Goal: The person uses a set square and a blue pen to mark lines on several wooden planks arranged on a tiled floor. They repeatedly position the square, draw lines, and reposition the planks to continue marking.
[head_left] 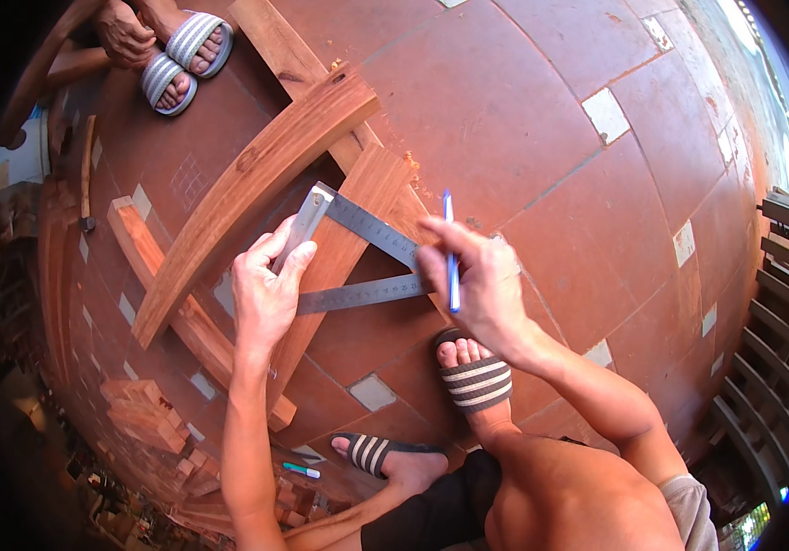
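Note:
My left hand (pixel 266 289) grips the thick metal stock of a try square (pixel 306 225), thumb on one side and fingers on the other. Its graduated steel blade (pixel 371 225) crosses a flat wooden plank (pixel 339 253) and runs toward my right hand. A second graduated steel strip (pixel 362 293) slants below it; how the two meet is hidden by my right fingers. Slightly blurred, my right hand (pixel 479 280) holds a blue-and-white pen (pixel 451 266) between its fingers, close to the far ends of both strips.
Beside the plank, a curved wooden piece (pixel 247 179) rests across two beams (pixel 279 50) (pixel 137 243). A hammer (pixel 89 174), wood offcuts (pixel 146 413) and a green-and-white marker (pixel 302 470) lie left on the tiled floor (pixel 504 110). Another person's sandalled feet (pixel 179 64) are at upper left; slatted wood (pixel 780 340) stands right.

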The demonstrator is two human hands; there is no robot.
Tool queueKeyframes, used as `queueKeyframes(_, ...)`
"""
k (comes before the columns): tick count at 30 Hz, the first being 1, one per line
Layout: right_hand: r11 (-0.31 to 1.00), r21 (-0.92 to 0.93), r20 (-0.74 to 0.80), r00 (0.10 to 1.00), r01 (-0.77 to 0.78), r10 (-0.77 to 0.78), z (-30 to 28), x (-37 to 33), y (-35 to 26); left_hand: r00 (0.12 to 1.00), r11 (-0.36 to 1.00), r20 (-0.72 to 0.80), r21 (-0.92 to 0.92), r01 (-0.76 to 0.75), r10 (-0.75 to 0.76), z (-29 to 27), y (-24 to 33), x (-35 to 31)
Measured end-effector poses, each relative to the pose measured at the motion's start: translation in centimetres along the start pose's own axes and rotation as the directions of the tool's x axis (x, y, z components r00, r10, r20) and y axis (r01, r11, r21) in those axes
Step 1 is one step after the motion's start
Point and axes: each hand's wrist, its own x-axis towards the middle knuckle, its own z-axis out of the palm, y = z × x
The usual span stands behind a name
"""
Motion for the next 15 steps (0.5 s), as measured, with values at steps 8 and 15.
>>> queueKeyframes(8,0.983,0.177,0.059,0.996,0.057,-0.068,-3.3,5.2,-2.8,0.998,0.998,0.003,0.025,0.061,-0.061,-0.2,0.2,-0.1)
queueKeyframes(15,0.988,0.155,0.154,0.987,0.013,-0.037,-1.0,8.0,-4.7,0.998,0.998,-0.001,0.025,0.06,-0.06,-0.2,1.4,0.0)
